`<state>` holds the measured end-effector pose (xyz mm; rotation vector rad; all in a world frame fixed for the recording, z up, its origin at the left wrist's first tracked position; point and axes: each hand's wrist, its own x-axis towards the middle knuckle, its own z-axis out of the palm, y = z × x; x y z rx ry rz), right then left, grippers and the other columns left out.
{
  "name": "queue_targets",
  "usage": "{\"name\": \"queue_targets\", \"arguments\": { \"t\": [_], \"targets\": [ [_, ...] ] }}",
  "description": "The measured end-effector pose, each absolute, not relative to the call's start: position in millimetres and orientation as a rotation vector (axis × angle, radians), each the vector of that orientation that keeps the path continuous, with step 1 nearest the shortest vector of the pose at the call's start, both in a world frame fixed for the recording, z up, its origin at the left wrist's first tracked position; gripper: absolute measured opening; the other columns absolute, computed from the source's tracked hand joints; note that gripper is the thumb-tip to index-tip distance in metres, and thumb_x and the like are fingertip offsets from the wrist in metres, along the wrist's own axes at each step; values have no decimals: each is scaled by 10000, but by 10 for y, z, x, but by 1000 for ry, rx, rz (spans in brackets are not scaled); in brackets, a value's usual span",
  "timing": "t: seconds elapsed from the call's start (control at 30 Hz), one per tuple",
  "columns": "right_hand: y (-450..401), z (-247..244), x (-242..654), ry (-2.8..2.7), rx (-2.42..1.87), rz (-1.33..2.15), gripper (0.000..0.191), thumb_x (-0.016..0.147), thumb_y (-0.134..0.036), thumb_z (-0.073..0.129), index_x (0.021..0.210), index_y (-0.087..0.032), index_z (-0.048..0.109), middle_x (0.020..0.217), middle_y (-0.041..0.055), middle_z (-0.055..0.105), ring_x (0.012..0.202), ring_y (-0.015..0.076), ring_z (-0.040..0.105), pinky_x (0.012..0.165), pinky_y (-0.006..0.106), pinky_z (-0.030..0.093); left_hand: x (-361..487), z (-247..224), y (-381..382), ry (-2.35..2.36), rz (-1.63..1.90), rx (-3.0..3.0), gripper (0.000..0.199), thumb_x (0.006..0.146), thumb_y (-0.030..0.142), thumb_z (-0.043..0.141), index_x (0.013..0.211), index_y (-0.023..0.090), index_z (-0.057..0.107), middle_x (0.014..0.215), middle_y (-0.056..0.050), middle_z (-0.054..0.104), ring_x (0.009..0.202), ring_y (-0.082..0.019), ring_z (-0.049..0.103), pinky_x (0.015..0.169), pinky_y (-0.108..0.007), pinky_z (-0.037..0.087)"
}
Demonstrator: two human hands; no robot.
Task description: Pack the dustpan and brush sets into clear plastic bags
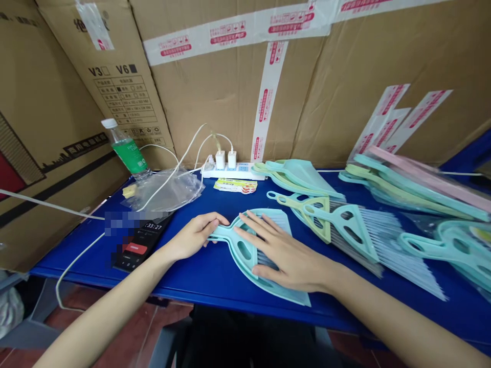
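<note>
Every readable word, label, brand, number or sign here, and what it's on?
"V3", "V6": large brown cardboard box, upper left.
":33:27": black rectangular phone; digits before it obscured.
Too small or blurred: Chinese characters and printed table on the cardboard; green label on clear plastic bottle; red print on white packing tape; print on flat yellow-and-white packet.

Open blue tabletop (pixel 233 203) before white plastic power strip (pixel 245 174), brown cardboard wall (pixel 215 92) behind, looping white cables (pixel 179 164) left, turquoise brushes (pixel 338 217) right

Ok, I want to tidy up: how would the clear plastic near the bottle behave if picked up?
The plastic is probably floppy, since it lies thin and wrinkled. It looks light, being see-through film, and its shiny surface may feel slippery.
</note>
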<state>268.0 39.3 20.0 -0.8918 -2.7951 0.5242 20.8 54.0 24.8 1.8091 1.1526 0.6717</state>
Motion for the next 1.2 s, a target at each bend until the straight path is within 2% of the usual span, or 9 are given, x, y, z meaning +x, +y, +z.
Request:
{"name": "queue_targets", "arguments": {
  "t": [0.07, 0.13, 0.37, 0.53, 0.67, 0.87, 1.03, 1.2],
  "targets": [
    [368, 184, 2672, -2791, -913, 559, 700, 990, -544, 404, 1583, -255, 168, 1657, 100, 75, 1503, 296, -24, 1206, 572, 97, 215, 257, 535, 1119, 667, 1777, 449, 894, 546, 465, 1036, 159, 642, 750, 7, 547, 573, -107, 452, 485, -216, 405],
    [352, 194, 2664, -2801, -926, 570, 709, 989, -545, 407, 1582, -236, 172, 1655, 113, 63, 1503, 294, -38, 1203, 578, 75, 222, 273, 530, 1090, 686, 1776, 434, 888, 545, 484, 1000, 157, 644, 732, 13, 533, 575, -101, 451, 478, -206, 394],
    [356, 217, 2644, -2801, -936, 568, 733, 985, -538, 416, 1576, -165, 194, 1644, 154, 59, 1502, 299, -56, 1192, 598, 61, 226, 309, 527, 1090, 699, 1777, 392, 878, 502, 511, 961, 145, 649, 754, -1, 565, 572, -97, 465, 474, -202, 398],
    [371, 184, 2646, -2769, -919, 577, 750, 981, -557, 411, 1580, -174, 173, 1646, 133, 64, 1503, 284, -54, 1197, 589, 48, 228, 310, 528, 1114, 702, 1779, 392, 873, 496, 515, 979, 149, 663, 780, -10, 590, 578, -92, 462, 472, -195, 397],
    [374, 179, 2644, -2769, -923, 600, 777, 981, -575, 389, 1577, -134, 155, 1642, 129, 47, 1504, 274, -58, 1202, 578, 43, 225, 284, 545, 1134, 712, 1745, 434, 856, 528, 542, 1007, 143, 672, 777, -13, 599, 566, -90, 476, 454, -194, 400],
    [359, 215, 2639, -2783, -939, 591, 774, 979, -554, 408, 1569, -104, 189, 1641, 134, 74, 1506, 279, -37, 1207, 566, 46, 215, 243, 569, 1078, 660, 1701, 509, 829, 585, 588, 967, 111, 710, 592, 14, 558, 504, -92, 471, 418, -192, 370],
    [359, 205, 2646, -2767, -918, 561, 767, 977, -537, 421, 1568, -104, 194, 1637, 145, 85, 1506, 276, -30, 1205, 568, 44, 234, 268, 559, 1053, 685, 1711, 513, 817, 586, 608, 927, 101, 733, 546, 23, 541, 476, -83, 450, 408, -191, 361],
    [365, 188, 2648, -2762, -913, 533, 759, 972, -534, 439, 1568, -124, 211, 1639, 145, 81, 1503, 277, -42, 1206, 570, 41, 238, 288, 549, 1065, 683, 1723, 525, 813, 571, 618, 969, 84, 739, 541, 25, 537, 474, -83, 451, 411, -193, 369]
  ]
}}
